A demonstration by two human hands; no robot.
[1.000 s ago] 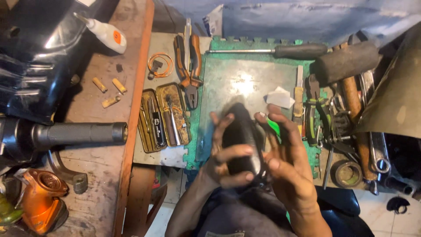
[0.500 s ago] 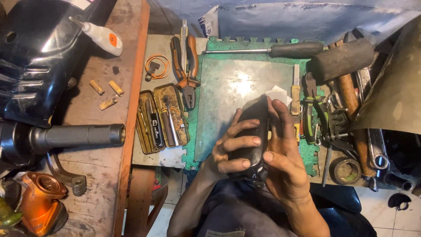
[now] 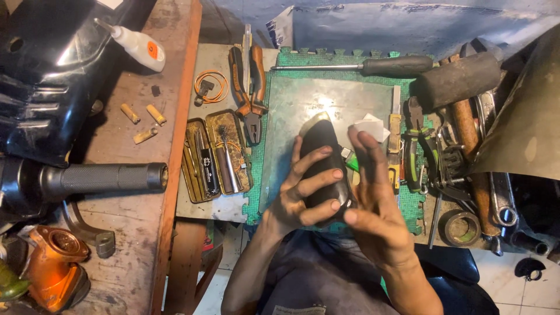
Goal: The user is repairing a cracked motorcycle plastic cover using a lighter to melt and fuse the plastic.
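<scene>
Black oval part (image 3: 322, 169) sits upright-tilted over the metal plate (image 3: 297, 111), held at bottom center of the bench. Scanning from the far left we see a dark glossy housing (image 3: 52, 70), a knurled grey cylinder (image 3: 102, 178) pointing right, and an orange casting (image 3: 52, 268) at the lower corner. On the wooden board (image 3: 169, 105) we log a white squeeze bottle (image 3: 137, 44) with an orange label and three short tan stubs (image 3: 143, 119). Next, an open tin case (image 3: 216, 154), two halves side by side: we count several slim metal tools and bits lying lengthwise in them; exact kinds too small to tell. Above it an orange wire loop (image 3: 210, 86); just right, orange-handled pliers (image 3: 248, 87). Our left hand (image 3: 297, 198) wraps the black part, fingers curled across its front, gripping it. Our right hand (image 3: 376, 216) is spread flat, fingers extended, palm against the part's right side; thumb tip touches its lower edge, not clamped round it. Behind the right hand, a white scrap (image 3: 370, 125) and a green bit (image 3: 353, 164). Further right: a long screwdriver (image 3: 361, 66), a black mallet (image 3: 461, 79), green-handled pliers (image 3: 415, 151), a tape roll (image 3: 462, 227), and wrenches (image 3: 496, 198).
</scene>
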